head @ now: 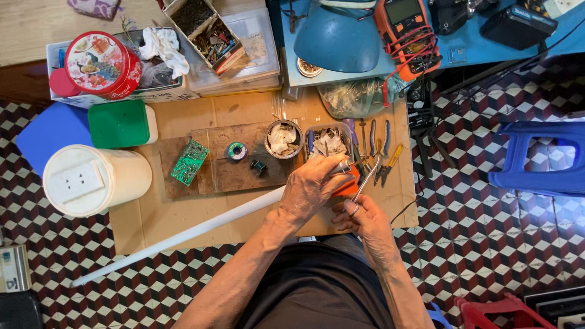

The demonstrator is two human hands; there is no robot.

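Observation:
My left hand (312,186) is closed around the near end of a long white tube (183,234), which slants from the lower left across the cardboard. The tube's metal end cap (343,166) sticks out past my fingers. My right hand (365,220) holds a pair of metal scissors (365,181), a finger through one ring, with the blades pointing up towards the end cap. An orange object (348,187) lies partly hidden under both hands.
A cardboard sheet (183,125) on the patterned floor carries a wooden board (231,170), a green circuit board (189,161), a solder spool (236,150), a tin of scraps (284,139) and pliers (384,155). A white cylinder (91,180), an orange multimeter (405,24) and a blue stool (539,158) stand around.

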